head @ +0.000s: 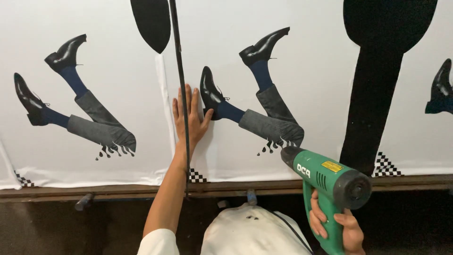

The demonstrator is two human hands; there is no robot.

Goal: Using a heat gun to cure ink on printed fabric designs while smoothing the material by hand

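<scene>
Left hand (190, 116) lies flat, fingers spread, on the smooth white printed sheet (118, 99) beside a thin black cord (180, 80). Right hand (340, 225) is wrapped around the green heat gun (328, 184), nozzle toward the sheet's lower edge above the wooden ledge (118, 191).

A white printed wall covering (302, 52) above a dark wooden ledge.

The white sheet fills most of the view and repeats a picture of bent legs in grey trousers, navy socks and glossy black shoes (264, 45). Large black rounded shapes (377, 71) run down from the top edge. Small black-and-white checkered patches (386, 166) sit along the sheet's lower edge. Below, a brown wooden ledge (118, 191) runs across, with dark shadow beneath it. The light is even and bright.
</scene>
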